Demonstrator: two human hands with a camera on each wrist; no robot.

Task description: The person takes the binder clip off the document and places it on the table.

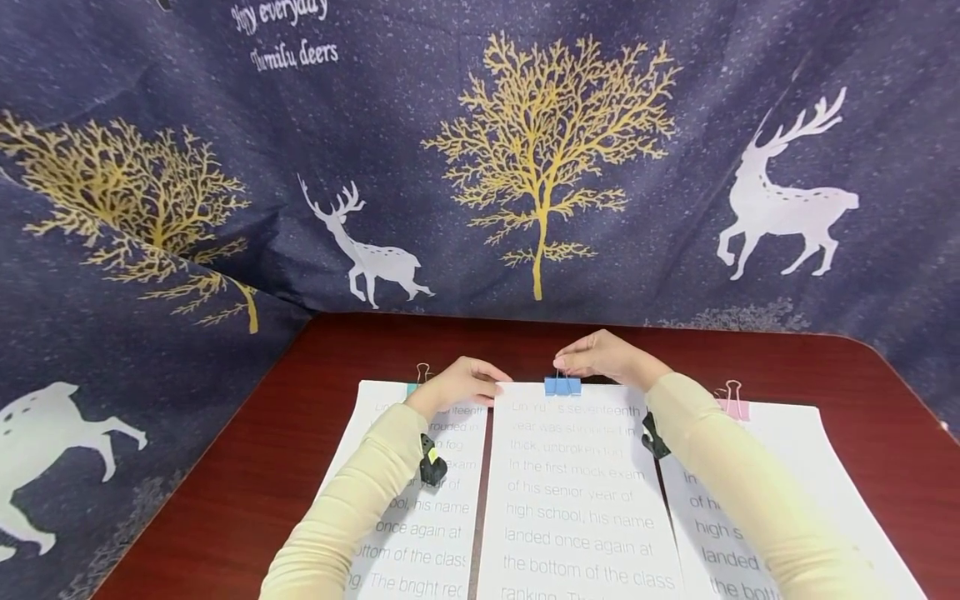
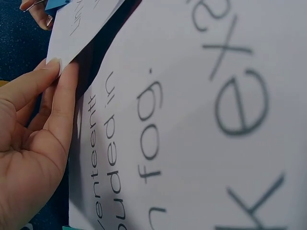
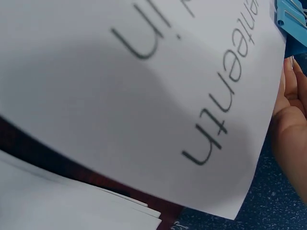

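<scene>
Three stacks of printed paper lie side by side, and both hands are at the top edge of the middle paper stack (image 1: 577,500). My left hand (image 1: 461,382) pinches that stack's upper left corner; in the left wrist view, the left hand's (image 2: 36,139) thumb and fingers close over the corner. A blue binder clip (image 1: 562,386) sits on the top edge. My right hand (image 1: 611,358) holds the clip by its wire handles. The right wrist view shows the blue clip (image 3: 292,21) at the paper's edge, with the right hand (image 3: 290,110) partly hidden behind the sheet.
A left paper stack (image 1: 442,500) bears a teal binder clip (image 1: 412,388), partly behind the left hand. The right paper stack (image 1: 810,492) has a pink binder clip (image 1: 738,408). All lie on a reddish-brown table (image 1: 247,467) before a dark blue patterned cloth (image 1: 630,275).
</scene>
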